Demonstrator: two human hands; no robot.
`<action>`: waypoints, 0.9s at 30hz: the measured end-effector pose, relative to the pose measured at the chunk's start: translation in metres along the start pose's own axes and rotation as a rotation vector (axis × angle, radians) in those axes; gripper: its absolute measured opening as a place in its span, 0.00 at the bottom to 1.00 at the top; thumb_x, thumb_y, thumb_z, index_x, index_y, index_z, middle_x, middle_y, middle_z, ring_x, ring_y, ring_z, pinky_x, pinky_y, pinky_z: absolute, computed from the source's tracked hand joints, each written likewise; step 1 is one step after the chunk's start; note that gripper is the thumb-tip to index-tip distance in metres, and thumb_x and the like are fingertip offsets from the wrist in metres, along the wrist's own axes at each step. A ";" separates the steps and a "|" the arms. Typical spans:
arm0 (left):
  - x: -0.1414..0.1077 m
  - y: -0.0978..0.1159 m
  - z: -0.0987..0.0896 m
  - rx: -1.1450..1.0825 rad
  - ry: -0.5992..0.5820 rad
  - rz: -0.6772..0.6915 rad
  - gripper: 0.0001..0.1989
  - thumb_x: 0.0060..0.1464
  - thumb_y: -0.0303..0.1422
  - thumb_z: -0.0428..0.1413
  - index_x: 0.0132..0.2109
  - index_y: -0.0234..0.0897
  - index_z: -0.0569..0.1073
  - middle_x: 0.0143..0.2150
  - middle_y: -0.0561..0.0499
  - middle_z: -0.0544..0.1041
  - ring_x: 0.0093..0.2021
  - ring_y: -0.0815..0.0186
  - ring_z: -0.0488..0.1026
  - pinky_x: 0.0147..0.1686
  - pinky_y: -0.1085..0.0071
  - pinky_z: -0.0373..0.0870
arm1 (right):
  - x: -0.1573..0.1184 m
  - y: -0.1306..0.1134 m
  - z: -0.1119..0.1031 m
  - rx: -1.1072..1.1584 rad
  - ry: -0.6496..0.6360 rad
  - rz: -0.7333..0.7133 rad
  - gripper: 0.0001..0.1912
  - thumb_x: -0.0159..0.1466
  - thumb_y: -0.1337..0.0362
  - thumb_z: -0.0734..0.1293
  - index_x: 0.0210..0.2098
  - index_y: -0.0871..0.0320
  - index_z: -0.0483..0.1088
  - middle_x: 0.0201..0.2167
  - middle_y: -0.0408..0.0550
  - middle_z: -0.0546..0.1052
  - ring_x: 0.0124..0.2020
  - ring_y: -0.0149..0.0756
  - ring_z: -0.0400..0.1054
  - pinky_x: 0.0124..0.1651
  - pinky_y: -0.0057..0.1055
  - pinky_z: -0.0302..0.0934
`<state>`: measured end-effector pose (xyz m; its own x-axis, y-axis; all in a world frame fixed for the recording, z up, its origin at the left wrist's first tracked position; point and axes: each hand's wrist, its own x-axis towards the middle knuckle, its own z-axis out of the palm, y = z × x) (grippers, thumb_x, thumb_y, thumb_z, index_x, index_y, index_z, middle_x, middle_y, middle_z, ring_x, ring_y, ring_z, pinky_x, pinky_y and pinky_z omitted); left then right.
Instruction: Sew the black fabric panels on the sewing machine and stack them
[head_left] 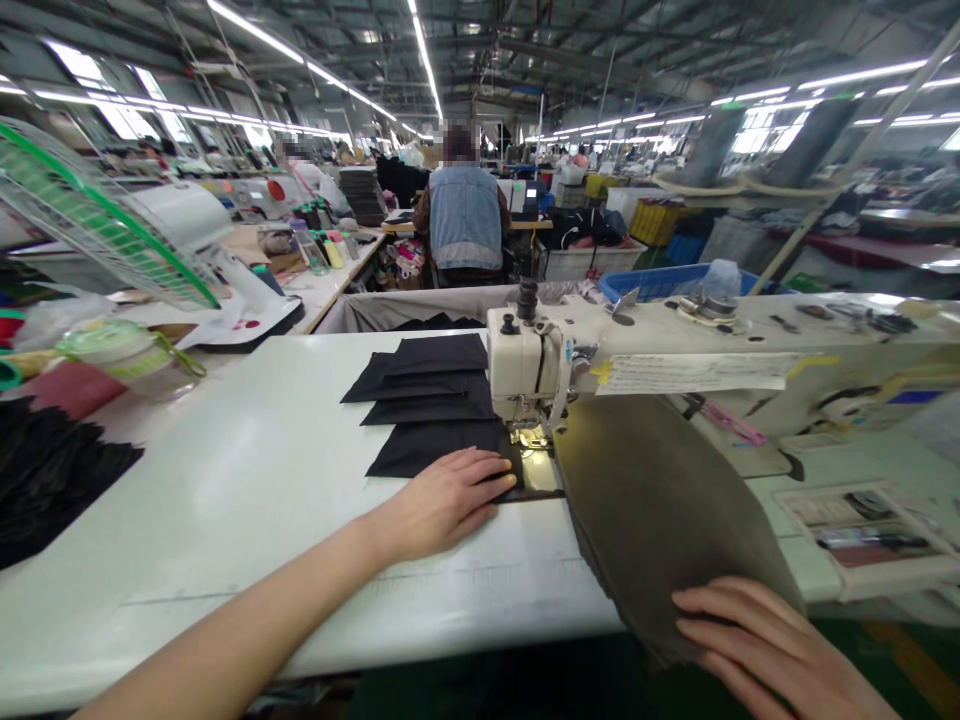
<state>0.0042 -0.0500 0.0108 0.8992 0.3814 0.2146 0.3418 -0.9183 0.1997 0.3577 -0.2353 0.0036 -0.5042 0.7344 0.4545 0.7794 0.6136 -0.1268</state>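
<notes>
My left hand [450, 500] lies flat with its fingers stretched toward the needle area, its fingertips on the near edge of a black fabric piece [427, 448]. More black pieces [439, 355] overlap behind it, left of the sewing machine head [517, 360]. The needle plate [538, 470] is lit beside my left fingertips. To the right, a large dark olive fabric piece [660, 500] drapes under the machine arm and over the table's front edge. My right hand [757, 640] rests on its lower right part, fingers extended and slightly apart.
A green-rimmed fan [112, 210], a lidded cup [127, 355] and a black fabric pile [52, 480] stand left on the white table [247, 480]. A parts tray [870, 530] is at the right. Ahead, a person in a denim vest [465, 215] sits facing away near a blue basket [675, 280].
</notes>
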 end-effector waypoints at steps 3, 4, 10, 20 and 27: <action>0.007 -0.010 0.000 -0.001 0.008 -0.007 0.18 0.69 0.33 0.49 0.62 0.36 0.72 0.60 0.41 0.74 0.59 0.54 0.71 0.62 0.54 0.69 | -0.003 0.003 0.000 0.068 -0.029 0.081 0.13 0.72 0.56 0.62 0.49 0.47 0.77 0.44 0.41 0.83 0.45 0.31 0.79 0.51 0.19 0.70; 0.009 -0.014 0.000 0.000 0.012 -0.012 0.18 0.69 0.33 0.49 0.62 0.36 0.72 0.60 0.41 0.74 0.59 0.54 0.71 0.62 0.54 0.69 | -0.002 0.004 -0.001 0.089 -0.034 0.112 0.13 0.73 0.56 0.62 0.48 0.48 0.78 0.43 0.42 0.83 0.44 0.31 0.80 0.50 0.18 0.70; 0.020 -0.032 -0.001 0.022 0.011 -0.028 0.18 0.70 0.33 0.48 0.61 0.34 0.72 0.62 0.41 0.73 0.61 0.55 0.70 0.63 0.55 0.67 | 0.007 0.007 -0.006 0.201 0.026 0.333 0.14 0.69 0.51 0.66 0.35 0.49 0.80 0.37 0.44 0.83 0.34 0.33 0.80 0.39 0.15 0.72; 0.025 -0.045 0.000 0.033 0.025 -0.027 0.19 0.70 0.32 0.47 0.61 0.33 0.72 0.61 0.41 0.73 0.60 0.56 0.70 0.63 0.58 0.66 | 0.001 0.020 -0.011 0.375 -0.039 0.474 0.12 0.67 0.52 0.69 0.36 0.50 0.82 0.39 0.45 0.84 0.37 0.36 0.81 0.39 0.16 0.72; 0.022 -0.044 0.001 0.027 0.046 -0.017 0.18 0.70 0.31 0.47 0.60 0.34 0.74 0.61 0.42 0.74 0.60 0.56 0.70 0.62 0.59 0.66 | 0.021 0.017 -0.022 0.634 -0.125 0.602 0.17 0.63 0.51 0.70 0.23 0.53 0.74 0.24 0.43 0.78 0.25 0.33 0.76 0.29 0.18 0.70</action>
<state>0.0098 -0.0015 0.0056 0.8796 0.4013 0.2556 0.3653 -0.9138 0.1778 0.3689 -0.2156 0.0301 -0.1411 0.9883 0.0577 0.5915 0.1309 -0.7956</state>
